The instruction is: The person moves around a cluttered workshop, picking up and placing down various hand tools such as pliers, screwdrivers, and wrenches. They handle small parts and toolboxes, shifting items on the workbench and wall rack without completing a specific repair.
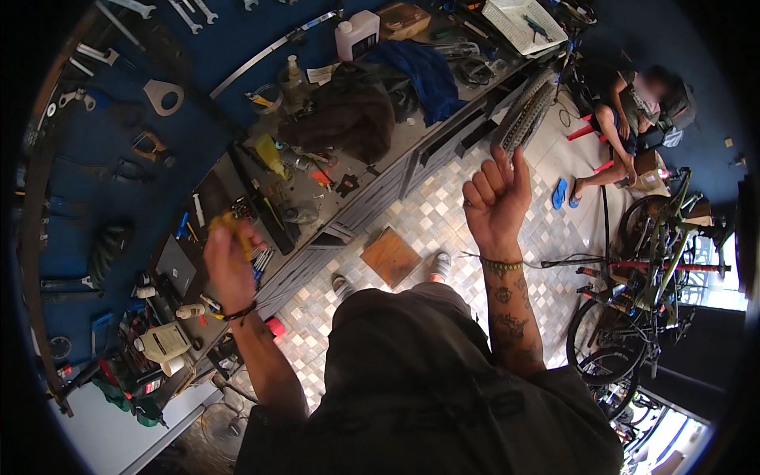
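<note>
My left hand (228, 269) is raised over the near left part of the workbench, its fingers closed around a yellow object (238, 229). Motion blur and the fingers hide what kind of thing it is. Below that hand lie several metal tools (264, 258) and a long black bar-shaped item (273, 222). My right hand (497, 202) is held up over the tiled floor, away from the bench. Its fingers are loosely curled and apart, with nothing visible in them. A beaded bracelet (503, 267) circles that wrist.
On the bench (380, 180) lie a dark brown cloth (348, 119), a yellow bottle (271, 155) and a white jug (358, 36). Wrenches (186, 17) hang on the blue wall. A seated person (625, 119) is at the far right; bicycles (633, 293) stand nearer. A wooden square (391, 256) lies on the floor.
</note>
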`<state>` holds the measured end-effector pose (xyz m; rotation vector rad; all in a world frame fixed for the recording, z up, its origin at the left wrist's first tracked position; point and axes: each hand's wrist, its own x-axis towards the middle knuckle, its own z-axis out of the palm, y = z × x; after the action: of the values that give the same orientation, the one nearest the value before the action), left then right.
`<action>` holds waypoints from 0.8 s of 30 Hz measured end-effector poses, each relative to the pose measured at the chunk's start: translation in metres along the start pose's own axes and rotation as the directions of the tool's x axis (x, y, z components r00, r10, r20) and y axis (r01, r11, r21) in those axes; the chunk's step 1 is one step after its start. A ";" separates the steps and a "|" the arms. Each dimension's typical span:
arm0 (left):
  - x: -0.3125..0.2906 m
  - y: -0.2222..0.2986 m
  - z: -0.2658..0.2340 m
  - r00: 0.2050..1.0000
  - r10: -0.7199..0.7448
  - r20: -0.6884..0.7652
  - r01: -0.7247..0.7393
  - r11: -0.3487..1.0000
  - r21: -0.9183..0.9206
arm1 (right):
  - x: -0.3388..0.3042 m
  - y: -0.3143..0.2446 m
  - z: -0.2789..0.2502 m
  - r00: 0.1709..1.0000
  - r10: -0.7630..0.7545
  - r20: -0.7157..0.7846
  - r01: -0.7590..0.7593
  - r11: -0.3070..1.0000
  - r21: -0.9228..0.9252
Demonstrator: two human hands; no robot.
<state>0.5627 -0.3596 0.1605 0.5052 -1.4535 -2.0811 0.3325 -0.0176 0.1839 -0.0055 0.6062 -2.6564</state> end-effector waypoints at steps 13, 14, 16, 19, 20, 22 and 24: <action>-0.082 -0.039 0.176 0.740 -0.305 0.600 0.203 0.951 0.233 | -0.012 -0.002 0.048 0.985 -0.101 0.141 0.092 0.994 0.066; -0.082 -0.038 0.179 0.738 -0.289 0.610 0.191 0.956 0.222 | -0.014 -0.003 0.046 0.986 -0.105 0.131 0.097 0.993 0.064; -0.081 -0.031 0.185 0.720 -0.307 0.623 0.153 0.945 0.290 | -0.016 -0.004 0.039 0.987 -0.114 0.111 0.108 0.992 0.057; -0.082 -0.032 0.189 0.721 -0.323 0.613 0.126 0.931 0.343 | -0.019 -0.009 0.034 0.989 -0.109 0.103 0.104 0.993 0.057; -0.084 -0.034 0.190 0.728 -0.327 0.602 0.124 0.927 0.353 | -0.020 -0.011 0.033 0.989 -0.105 0.102 0.100 0.994 0.052; -0.088 -0.038 0.193 0.741 -0.335 0.582 0.166 0.931 0.326 | -0.022 -0.010 0.033 0.986 -0.129 0.104 0.129 0.992 0.003; -0.091 -0.040 0.194 0.748 -0.364 0.555 0.220 0.925 0.309 | -0.025 -0.009 0.034 0.986 -0.146 0.087 0.150 0.988 -0.047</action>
<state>0.5111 -0.1496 0.1900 0.1434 -2.1122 -2.4846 0.3549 -0.0141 0.2206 -0.1822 0.6735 -2.7653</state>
